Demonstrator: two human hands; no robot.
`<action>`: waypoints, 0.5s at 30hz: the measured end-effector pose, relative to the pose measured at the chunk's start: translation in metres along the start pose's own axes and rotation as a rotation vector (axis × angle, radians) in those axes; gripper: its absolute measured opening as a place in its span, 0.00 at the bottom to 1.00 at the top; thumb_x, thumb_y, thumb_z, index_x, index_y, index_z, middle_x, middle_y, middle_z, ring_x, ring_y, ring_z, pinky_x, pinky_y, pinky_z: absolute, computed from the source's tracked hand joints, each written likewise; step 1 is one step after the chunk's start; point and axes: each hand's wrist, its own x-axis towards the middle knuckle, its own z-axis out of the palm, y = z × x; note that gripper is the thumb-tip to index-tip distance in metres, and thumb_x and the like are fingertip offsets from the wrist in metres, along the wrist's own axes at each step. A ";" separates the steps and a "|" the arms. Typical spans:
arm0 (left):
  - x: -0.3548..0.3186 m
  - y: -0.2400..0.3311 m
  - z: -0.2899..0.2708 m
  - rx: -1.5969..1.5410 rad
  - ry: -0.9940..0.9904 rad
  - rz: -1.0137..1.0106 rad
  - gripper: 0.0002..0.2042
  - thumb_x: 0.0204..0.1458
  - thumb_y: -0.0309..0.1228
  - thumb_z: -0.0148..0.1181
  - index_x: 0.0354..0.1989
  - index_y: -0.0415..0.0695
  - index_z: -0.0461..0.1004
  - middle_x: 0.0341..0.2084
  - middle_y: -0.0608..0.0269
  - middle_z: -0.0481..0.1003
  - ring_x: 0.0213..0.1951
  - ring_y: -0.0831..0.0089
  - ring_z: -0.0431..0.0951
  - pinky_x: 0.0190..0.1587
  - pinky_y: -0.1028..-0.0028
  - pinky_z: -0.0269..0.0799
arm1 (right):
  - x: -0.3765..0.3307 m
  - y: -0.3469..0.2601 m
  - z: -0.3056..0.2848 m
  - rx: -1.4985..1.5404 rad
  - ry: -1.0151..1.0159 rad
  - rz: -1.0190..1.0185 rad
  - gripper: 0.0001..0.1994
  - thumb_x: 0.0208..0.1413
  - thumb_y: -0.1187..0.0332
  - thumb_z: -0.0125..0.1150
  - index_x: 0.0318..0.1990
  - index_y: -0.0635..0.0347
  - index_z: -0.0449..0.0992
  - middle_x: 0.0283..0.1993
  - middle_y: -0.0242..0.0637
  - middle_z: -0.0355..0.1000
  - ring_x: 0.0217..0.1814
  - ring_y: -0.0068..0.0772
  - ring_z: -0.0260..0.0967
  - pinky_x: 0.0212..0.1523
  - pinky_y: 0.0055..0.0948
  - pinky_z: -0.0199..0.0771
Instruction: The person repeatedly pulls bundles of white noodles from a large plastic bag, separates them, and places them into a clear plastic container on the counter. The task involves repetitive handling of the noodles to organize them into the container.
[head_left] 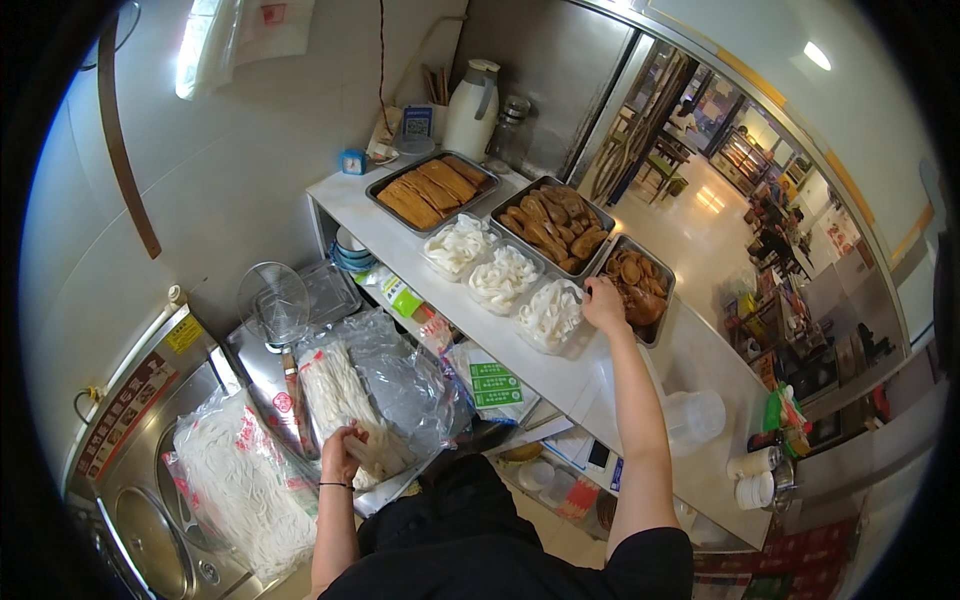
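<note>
My right hand [605, 306] reaches over the counter, its fingers closed at the right edge of the noodles [551, 314] in the rightmost of three clear tubs. Two similar portions of white noodles [503, 278] sit in tubs to its left. Lower left, my left hand [343, 456] is curled beside a long bundle of pale noodles [345, 392] on an opened plastic bag [405, 375]. What its fingers hold, if anything, is hidden. Another bag of white noodles [243, 485] lies farther left, over the stove.
Along the counter [690, 440] stand trays of brown slabs [425, 192], brown pieces [553, 222] and brown slices [640, 275]. A white jug [472, 110] is behind them. A wire strainer [273, 303] lies left; a clear container [695, 420] stands right of my right forearm.
</note>
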 end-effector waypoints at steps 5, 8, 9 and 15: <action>-0.001 0.000 -0.002 -0.031 -0.013 0.002 0.10 0.43 0.22 0.45 0.35 0.33 0.65 0.23 0.58 0.66 0.27 0.68 0.68 0.38 0.71 0.69 | -0.003 -0.008 0.019 0.030 -0.113 -0.072 0.20 0.47 0.71 0.45 0.50 0.64 0.61 0.49 0.45 0.62 0.51 0.44 0.58 0.51 0.36 0.59; -0.002 0.001 -0.002 -0.024 -0.004 0.001 0.10 0.43 0.21 0.45 0.35 0.33 0.65 0.23 0.58 0.66 0.26 0.68 0.68 0.37 0.71 0.69 | -0.010 -0.016 0.016 0.044 -0.095 -0.077 0.18 0.47 0.71 0.44 0.48 0.62 0.64 0.45 0.46 0.65 0.48 0.46 0.61 0.47 0.37 0.62; -0.003 0.002 -0.001 -0.015 0.002 0.008 0.10 0.42 0.21 0.45 0.35 0.33 0.65 0.23 0.58 0.66 0.26 0.68 0.68 0.37 0.71 0.69 | -0.012 -0.019 0.015 0.073 -0.090 -0.076 0.17 0.47 0.71 0.44 0.47 0.62 0.66 0.44 0.46 0.66 0.47 0.46 0.62 0.46 0.37 0.62; -0.007 0.002 0.004 -0.013 0.017 0.020 0.10 0.41 0.20 0.45 0.34 0.33 0.65 0.23 0.57 0.66 0.26 0.68 0.68 0.36 0.71 0.69 | 0.000 0.002 0.017 0.273 0.171 -0.117 0.11 0.47 0.73 0.44 0.35 0.63 0.72 0.35 0.47 0.69 0.42 0.48 0.63 0.42 0.36 0.64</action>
